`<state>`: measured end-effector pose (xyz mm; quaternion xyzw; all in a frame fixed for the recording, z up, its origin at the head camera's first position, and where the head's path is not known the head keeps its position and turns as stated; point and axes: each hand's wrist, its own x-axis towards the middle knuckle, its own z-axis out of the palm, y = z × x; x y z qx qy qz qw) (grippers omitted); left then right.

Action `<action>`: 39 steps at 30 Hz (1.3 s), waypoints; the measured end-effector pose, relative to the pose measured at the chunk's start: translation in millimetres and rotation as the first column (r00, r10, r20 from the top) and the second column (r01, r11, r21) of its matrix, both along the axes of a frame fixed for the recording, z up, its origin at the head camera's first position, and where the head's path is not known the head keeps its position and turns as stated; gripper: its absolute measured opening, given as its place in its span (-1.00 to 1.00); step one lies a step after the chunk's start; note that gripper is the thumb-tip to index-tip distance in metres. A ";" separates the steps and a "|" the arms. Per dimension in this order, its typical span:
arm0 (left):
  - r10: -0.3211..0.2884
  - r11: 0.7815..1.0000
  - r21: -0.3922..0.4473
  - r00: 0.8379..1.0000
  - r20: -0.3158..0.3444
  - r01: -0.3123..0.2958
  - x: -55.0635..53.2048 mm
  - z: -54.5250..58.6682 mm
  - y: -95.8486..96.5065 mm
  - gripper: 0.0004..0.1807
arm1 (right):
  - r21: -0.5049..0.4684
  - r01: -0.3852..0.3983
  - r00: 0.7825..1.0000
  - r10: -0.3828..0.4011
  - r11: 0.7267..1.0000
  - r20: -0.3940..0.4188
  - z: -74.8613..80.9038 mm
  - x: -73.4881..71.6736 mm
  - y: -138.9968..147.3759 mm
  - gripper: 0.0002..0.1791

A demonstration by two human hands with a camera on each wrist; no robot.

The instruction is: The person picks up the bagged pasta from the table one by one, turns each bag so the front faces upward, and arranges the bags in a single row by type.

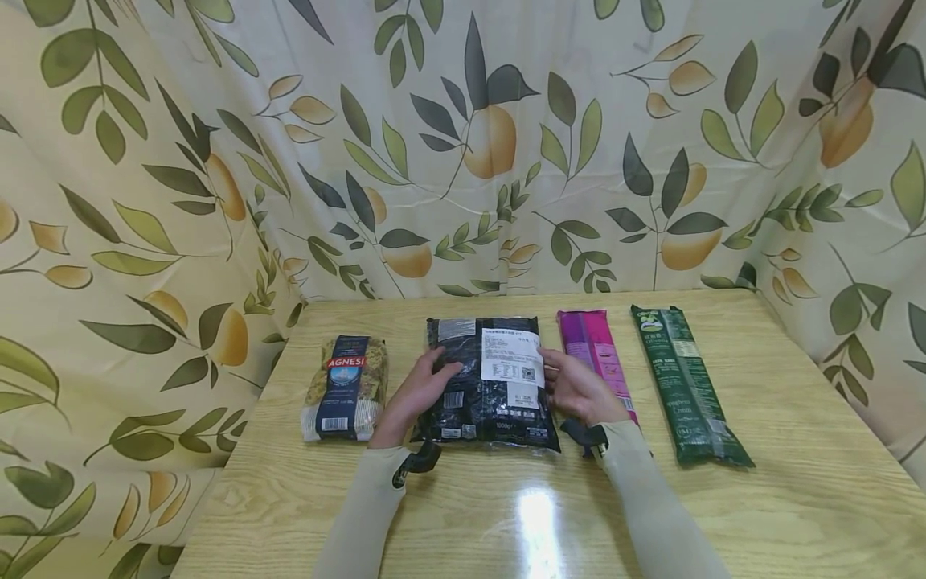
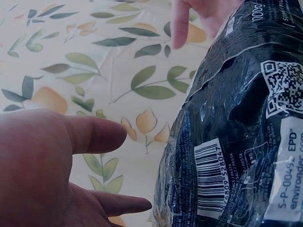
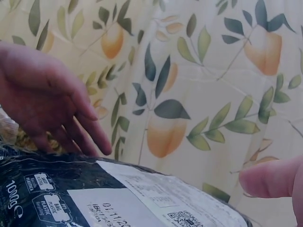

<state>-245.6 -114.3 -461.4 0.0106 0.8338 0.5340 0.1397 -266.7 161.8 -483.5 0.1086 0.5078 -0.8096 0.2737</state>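
Observation:
A black plastic bag of pasta (image 1: 473,414), marked 1000g and bearing a white label (image 1: 510,351), lies on the table between both hands. At its left edge is my left hand (image 1: 415,394), thumb and fingers spread apart. My right hand (image 1: 579,390) is at the opposite edge, its fingertips by the white label. In the left wrist view, the thumb of my left hand (image 2: 42,161) stands clear of the bag (image 2: 213,118), and a fingertip comes close to its side. The right wrist view shows the thumb of my right hand (image 3: 274,178) raised beside the bag (image 3: 42,189); its other fingers are hidden.
An Agnesi pasta bag (image 1: 343,390) lies to the left. A magenta packet (image 1: 596,346) is just right of my right hand, with a long green packet (image 1: 683,386) farther right. A patterned curtain (image 1: 463,217) hangs along the back and sides of the wooden table (image 1: 275,498).

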 end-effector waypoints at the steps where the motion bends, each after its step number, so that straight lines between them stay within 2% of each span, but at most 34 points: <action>1: 0.000 1.000 0.002 1.000 0.001 0.000 0.1 -0.1 0.0 -0.21 | -0.009 -0.009 1.000 0.009 1.000 -0.001 0.8 0.6 0.1 -0.38; 6: 0.000 1.000 -0.006 1.000 0.004 0.000 0.1 -2.1 0.4 -0.20 | -0.021 -0.050 0.999 0.050 0.999 -0.012 4.6 2.9 0.2 -0.24; 19: 0.003 1.000 -0.004 1.000 0.012 -0.003 1.5 -2.7 2.7 -0.19 | -0.011 -0.086 0.996 0.086 0.996 -0.038 6.6 6.4 4.8 -0.26; 28: 0.003 0.997 -0.076 1.000 -0.015 -0.004 1.8 -4.1 8.7 -0.18 | 0.015 -0.131 0.987 0.132 0.991 -0.094 12.0 5.7 9.9 -0.19; 39: -0.025 0.997 -0.073 1.000 -0.017 0.024 1.8 -10.1 16.3 -0.20 | 0.048 -0.171 0.957 0.177 0.984 -0.229 28.3 10.5 23.6 -0.24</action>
